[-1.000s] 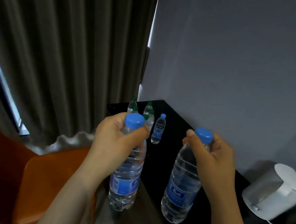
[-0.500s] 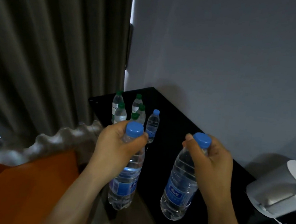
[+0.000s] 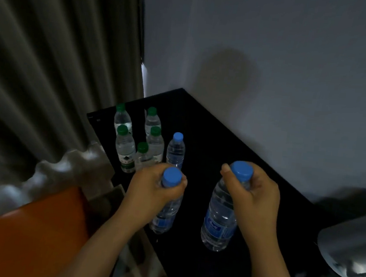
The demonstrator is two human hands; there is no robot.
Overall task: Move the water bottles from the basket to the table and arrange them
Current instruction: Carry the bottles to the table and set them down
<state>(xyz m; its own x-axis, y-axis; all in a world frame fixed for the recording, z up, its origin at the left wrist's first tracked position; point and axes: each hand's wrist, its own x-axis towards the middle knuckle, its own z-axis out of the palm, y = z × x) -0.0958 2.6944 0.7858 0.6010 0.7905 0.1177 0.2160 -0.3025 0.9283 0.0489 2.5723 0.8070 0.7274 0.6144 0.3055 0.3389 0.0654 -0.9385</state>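
Note:
My left hand (image 3: 152,189) grips the neck of a blue-capped water bottle (image 3: 165,213), held upright over the black table's (image 3: 222,140) left edge. My right hand (image 3: 254,197) grips the neck of a second blue-capped bottle (image 3: 219,223), held upright above the table. Further back on the table stand several green-capped bottles (image 3: 125,148) in a cluster, with one small blue-capped bottle (image 3: 176,149) to their right. No basket is in view.
A grey curtain (image 3: 49,68) hangs at the left and a grey wall (image 3: 276,58) runs behind the table. An orange chair (image 3: 27,234) sits at the lower left. A white appliance (image 3: 350,253) stands at the table's right end.
Both hands have carried their bottles forward, closer to the standing bottles. The view has swung left and down, so the cluster now looks nearer.

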